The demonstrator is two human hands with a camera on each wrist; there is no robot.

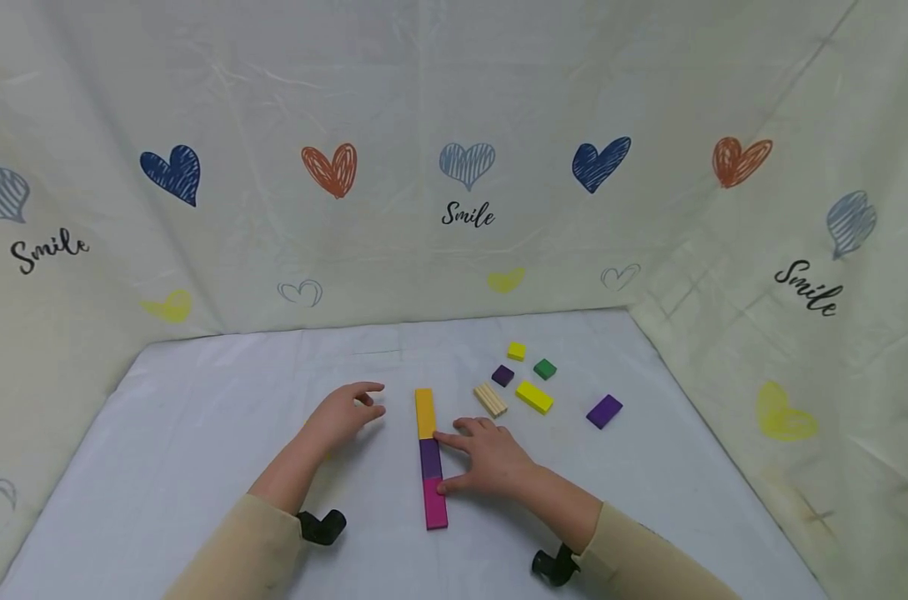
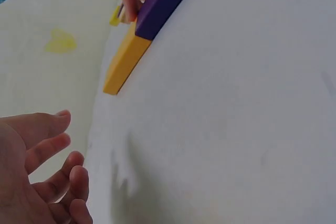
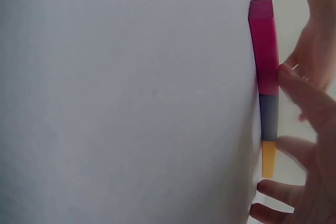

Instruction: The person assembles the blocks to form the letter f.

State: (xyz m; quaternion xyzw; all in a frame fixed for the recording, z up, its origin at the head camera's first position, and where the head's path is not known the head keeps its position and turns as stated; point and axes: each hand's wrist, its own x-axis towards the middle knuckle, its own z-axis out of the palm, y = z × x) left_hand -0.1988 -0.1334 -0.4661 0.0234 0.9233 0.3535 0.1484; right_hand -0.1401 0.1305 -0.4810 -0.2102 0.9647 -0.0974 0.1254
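Head view: orange block (image 1: pixel 425 413), purple block (image 1: pixel 430 458) and pink block (image 1: pixel 435 507) lie end to end on the white desk (image 1: pixel 198 433).
Right hand (image 1: pixel 494 462) alongside, grip spread, thumb touching the pink block, index fingertip at the orange block; left hand (image 1: pixel 346 417) left of the row, grip loose and empty; beyond the right hand, a long yellow block (image 1: pixel 534 397) and green block (image 1: pixel 545 369).

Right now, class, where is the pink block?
In the head view, the pink block lies at the row's near end, against a purple block, just left of the right hand.
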